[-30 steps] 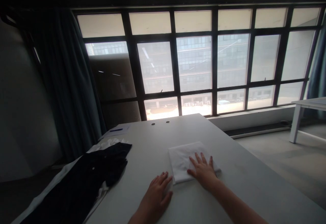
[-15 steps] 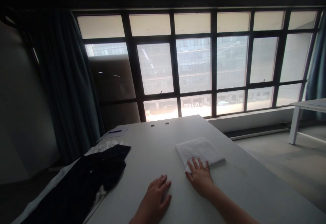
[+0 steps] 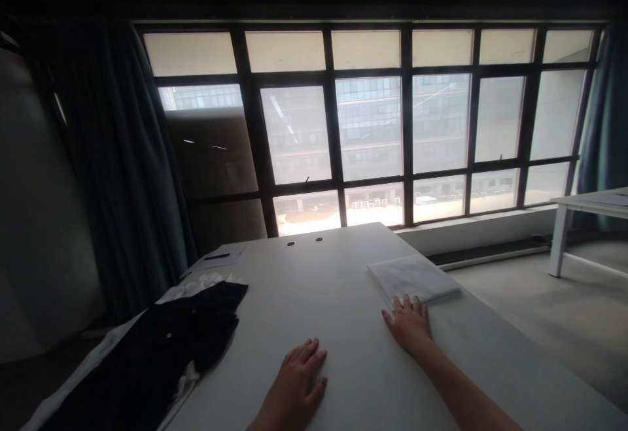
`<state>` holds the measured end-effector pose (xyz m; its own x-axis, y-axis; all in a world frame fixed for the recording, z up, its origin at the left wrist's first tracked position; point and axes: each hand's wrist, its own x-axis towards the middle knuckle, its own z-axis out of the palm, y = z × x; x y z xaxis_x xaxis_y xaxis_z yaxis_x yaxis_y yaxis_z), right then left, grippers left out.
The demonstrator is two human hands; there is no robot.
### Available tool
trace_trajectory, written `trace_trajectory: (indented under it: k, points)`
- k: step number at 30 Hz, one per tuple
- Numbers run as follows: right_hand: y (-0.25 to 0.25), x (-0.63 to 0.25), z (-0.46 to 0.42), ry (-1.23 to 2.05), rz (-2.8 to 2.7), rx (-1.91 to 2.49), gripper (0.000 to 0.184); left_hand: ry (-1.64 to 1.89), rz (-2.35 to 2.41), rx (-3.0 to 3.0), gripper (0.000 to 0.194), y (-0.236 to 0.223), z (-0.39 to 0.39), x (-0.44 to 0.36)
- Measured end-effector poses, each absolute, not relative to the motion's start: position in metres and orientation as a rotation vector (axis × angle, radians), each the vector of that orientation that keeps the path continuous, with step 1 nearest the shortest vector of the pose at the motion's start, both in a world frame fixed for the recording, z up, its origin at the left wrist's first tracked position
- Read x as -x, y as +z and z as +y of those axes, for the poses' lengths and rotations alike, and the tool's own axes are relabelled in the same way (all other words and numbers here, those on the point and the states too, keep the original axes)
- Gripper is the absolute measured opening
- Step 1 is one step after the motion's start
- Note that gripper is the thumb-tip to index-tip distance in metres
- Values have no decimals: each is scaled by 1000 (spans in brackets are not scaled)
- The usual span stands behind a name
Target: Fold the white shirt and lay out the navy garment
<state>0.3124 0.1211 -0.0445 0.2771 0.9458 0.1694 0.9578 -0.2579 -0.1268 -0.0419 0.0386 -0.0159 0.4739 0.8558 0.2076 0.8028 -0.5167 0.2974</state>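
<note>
Reaching out over the right side of the worktop (image 3: 294, 300), the right hand (image 3: 408, 321) lies palm down, fingers spread, its fingertips on the near edge of the white cloth (image 3: 415, 276). No grip there, just a flat touch! And that cloth sits folded, flat and four-cornered, its right corner right by the worktop's right edge.

Over to the left hand (image 3: 297, 382), down at the near middle: fingers together and gently bent, thumb standing off, nothing seen in its grasp, well apart from the cloth.

Look left, and it's a heap along that side: a dark garment (image 3: 157, 339) sprawled over white fabric (image 3: 196, 288), some of it poking out at the right. Just beyond, at the far left, paper (image 3: 229, 259) with a pen (image 3: 216, 256) lying across it. Two round holes (image 3: 319, 239) mark the far end, and behind them stretches the big window (image 3: 294, 130), a dark curtain (image 3: 118, 169) on its left. Far right, a white table (image 3: 559, 238) stands apart.
</note>
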Motion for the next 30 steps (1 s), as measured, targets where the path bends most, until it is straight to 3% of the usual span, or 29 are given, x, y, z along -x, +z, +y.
trace_trajectory:
  k: [11, 24, 30]
  points:
    - [-43, -321, 153, 108, -1847, 2346, 100, 467, 1456, -2551, 49, -13, 36, 42]
    - [-38, -332, 193, 158, -1820, 2399, 95, 493, 1444, -2482, 50, -8, 31, 39]
    - [-40, -330, 189, 92, -1774, 2392, 79, 501, 1463, -2493, 50, -9, 30, 38]
